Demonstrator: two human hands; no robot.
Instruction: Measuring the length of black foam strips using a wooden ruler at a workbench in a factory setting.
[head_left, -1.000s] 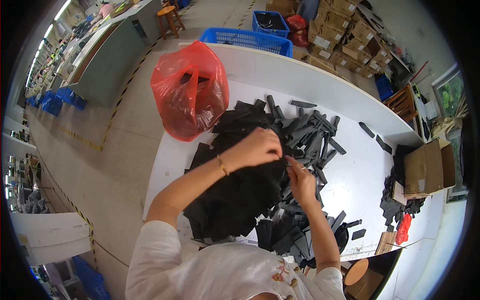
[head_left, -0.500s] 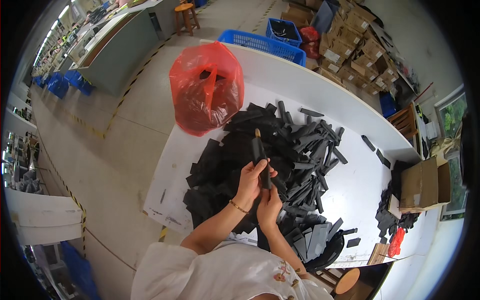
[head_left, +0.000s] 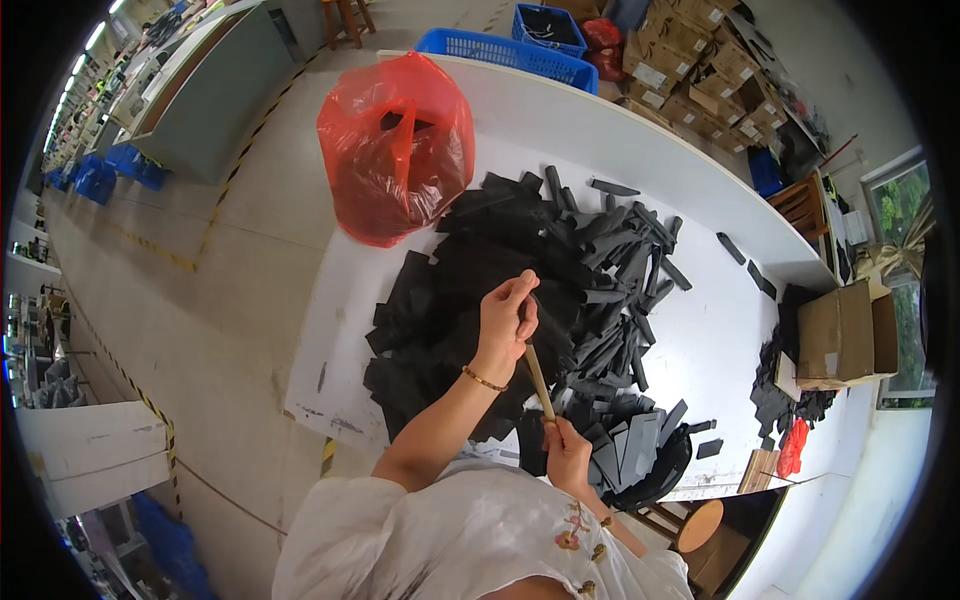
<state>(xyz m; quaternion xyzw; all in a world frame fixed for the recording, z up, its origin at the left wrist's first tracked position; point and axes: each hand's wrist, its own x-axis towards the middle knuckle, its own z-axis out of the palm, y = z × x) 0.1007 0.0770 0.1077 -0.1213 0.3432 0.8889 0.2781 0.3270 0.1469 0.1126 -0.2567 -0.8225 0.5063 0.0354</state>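
My right hand (head_left: 567,455) grips the lower end of a slim tan wooden stick (head_left: 540,383) close to my body. The stick slants up, and its far end lies by the wrist of my left hand (head_left: 507,322). That left hand is closed, thumb and fingers pinched together over the pile. Whatever it holds cannot be told from the dark background. Beneath both hands spreads a large heap of black fabric pieces (head_left: 430,300), flat on the left. Narrow black rolled strips (head_left: 628,245) lie on the right side of the heap.
A red plastic bag (head_left: 400,150) stands at the table's far left corner. A raised white board (head_left: 690,170) edges the far side, with a blue crate (head_left: 500,55) behind it. Flat grey pieces (head_left: 637,450) lie near right, and an open cardboard box (head_left: 840,335) stands farther right.
My right hand has drawn down toward my body with the stick, which now shows bare. Earlier a black sleeve covered most of it. My left hand has moved up, away from the right.
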